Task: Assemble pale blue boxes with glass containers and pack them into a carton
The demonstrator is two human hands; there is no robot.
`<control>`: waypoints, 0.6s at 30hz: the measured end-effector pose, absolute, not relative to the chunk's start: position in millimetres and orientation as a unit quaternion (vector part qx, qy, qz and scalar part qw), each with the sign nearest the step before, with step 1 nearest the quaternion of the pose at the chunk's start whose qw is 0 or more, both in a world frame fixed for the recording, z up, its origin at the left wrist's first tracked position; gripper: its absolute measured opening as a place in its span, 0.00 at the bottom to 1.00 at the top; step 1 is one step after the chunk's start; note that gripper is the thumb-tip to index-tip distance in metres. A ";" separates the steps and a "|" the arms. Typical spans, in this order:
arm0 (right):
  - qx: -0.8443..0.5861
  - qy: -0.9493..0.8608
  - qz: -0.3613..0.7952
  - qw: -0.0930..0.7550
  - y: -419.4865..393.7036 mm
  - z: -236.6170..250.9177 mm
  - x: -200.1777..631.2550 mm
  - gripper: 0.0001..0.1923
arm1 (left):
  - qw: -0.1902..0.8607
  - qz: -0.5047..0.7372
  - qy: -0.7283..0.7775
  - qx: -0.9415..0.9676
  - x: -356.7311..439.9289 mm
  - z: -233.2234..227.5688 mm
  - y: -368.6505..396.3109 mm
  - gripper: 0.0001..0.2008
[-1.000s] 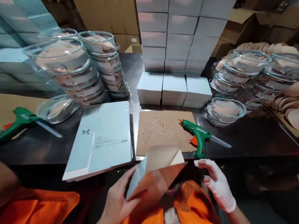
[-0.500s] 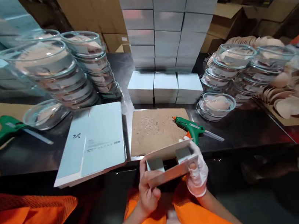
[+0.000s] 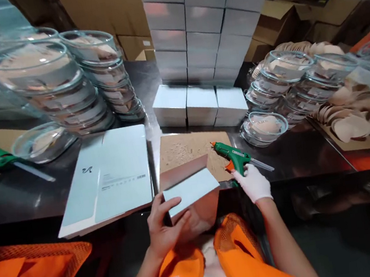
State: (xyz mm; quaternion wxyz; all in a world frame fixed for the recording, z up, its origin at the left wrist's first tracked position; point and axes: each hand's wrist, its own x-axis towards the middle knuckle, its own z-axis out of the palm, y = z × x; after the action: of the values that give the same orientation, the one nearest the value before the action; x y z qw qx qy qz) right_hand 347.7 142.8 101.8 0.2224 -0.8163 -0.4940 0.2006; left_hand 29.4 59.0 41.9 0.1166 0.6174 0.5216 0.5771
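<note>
White boxes [image 3: 206, 30] stack high at the back of the dark table [image 3: 35, 196]. At its near edge, the left hand [image 3: 163, 226] grips a folded box [image 3: 192, 192], fingers curled around it. The gloved right hand [image 3: 253, 183] closes on the glue gun [image 3: 235, 156].

Small dark logo mark and unreadable fine print on flat pale carton sheet [image 3: 108, 177], no legible words

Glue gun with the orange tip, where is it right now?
The glue gun lies right of centre in the head view, on the right edge of the cardboard mat. The gloved right hand is on its handle, and a glass bowl sits beyond it.
</note>
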 end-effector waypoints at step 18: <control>-0.595 -0.453 0.358 0.559 111.9 147.7 317.6 0.16 | 0.207 0.581 0.539 0.573 66.2 77.7 90.5 0.14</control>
State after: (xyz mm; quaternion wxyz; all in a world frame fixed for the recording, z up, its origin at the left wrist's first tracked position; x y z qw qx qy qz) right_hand 317.6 111.9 147.7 0.5591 -0.5952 -0.4529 0.3578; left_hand 66.2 90.5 77.7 0.2069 0.5735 0.5392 0.5811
